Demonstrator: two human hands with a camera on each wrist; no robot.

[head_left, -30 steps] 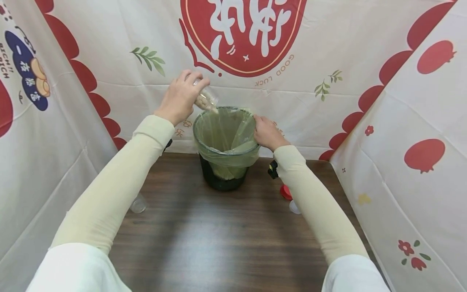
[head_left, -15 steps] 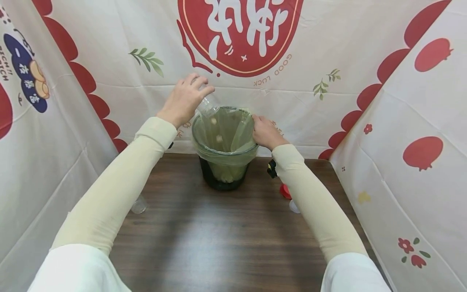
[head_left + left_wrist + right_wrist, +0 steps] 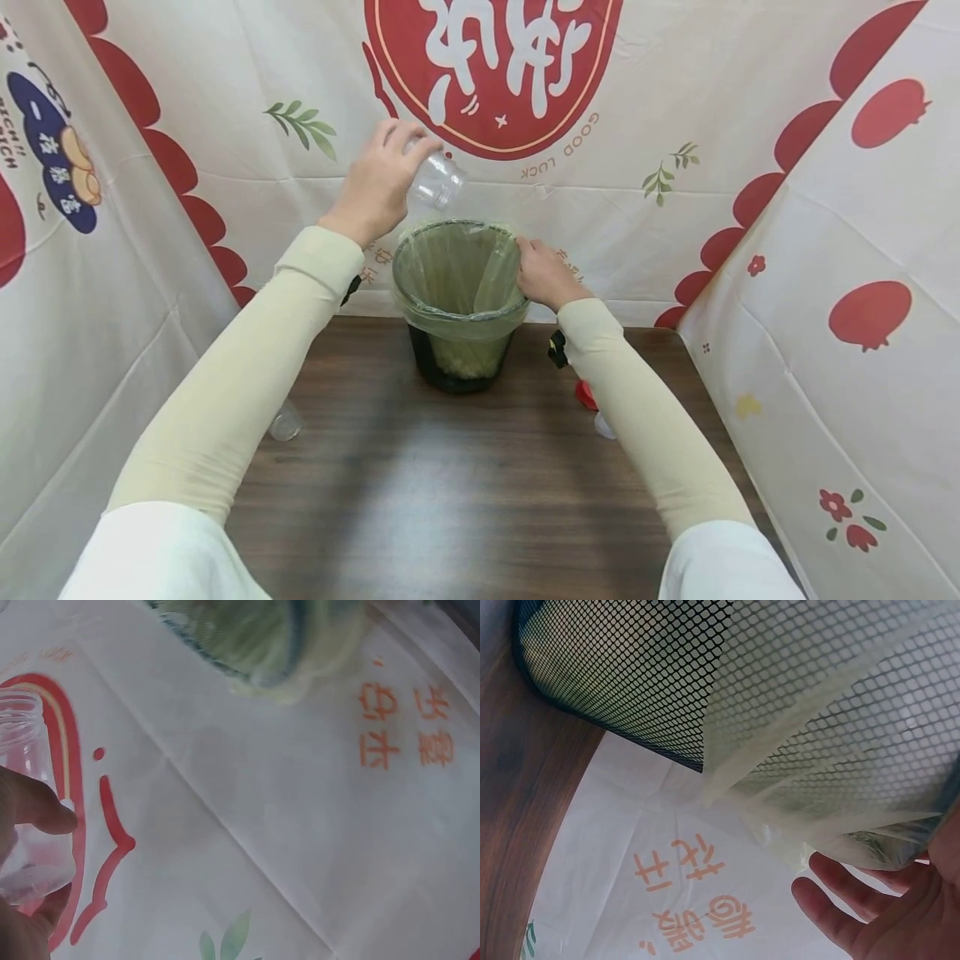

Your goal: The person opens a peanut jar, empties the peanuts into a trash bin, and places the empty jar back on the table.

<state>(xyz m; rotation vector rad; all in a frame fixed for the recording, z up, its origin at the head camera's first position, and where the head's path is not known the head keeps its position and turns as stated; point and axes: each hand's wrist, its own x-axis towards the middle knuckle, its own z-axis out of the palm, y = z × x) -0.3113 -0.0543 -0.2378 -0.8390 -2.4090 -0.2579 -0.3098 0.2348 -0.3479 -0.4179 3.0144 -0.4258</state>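
Observation:
A clear plastic jar (image 3: pixel 437 181) is gripped by my left hand (image 3: pixel 378 179), raised over the bin and tilted with its mouth towards the lower right. The jar looks empty; its threaded neck shows in the left wrist view. Below it stands a dark mesh trash bin (image 3: pixel 423 358), lined with a pale green bag (image 3: pixel 480 329) folded over the rim. My right hand (image 3: pixel 551 271) holds the bin's rim and bag at the right side. In the right wrist view its fingers (image 3: pixel 840 892) lie outside the rim; the thumb is hidden.
On the brown table (image 3: pixel 450 492), a clear container (image 3: pixel 285 422) is partly hidden beside my left forearm. A red lid (image 3: pixel 587 394) and a whitish lid (image 3: pixel 604 426) lie by my right forearm. Printed cloth walls (image 3: pixel 600 200) enclose the back and sides.
Pale pieces dropped from the jar into the bin half a second ago, and the jar now looks empty. My left hand has lifted the jar off the rim. The right hand stays put.

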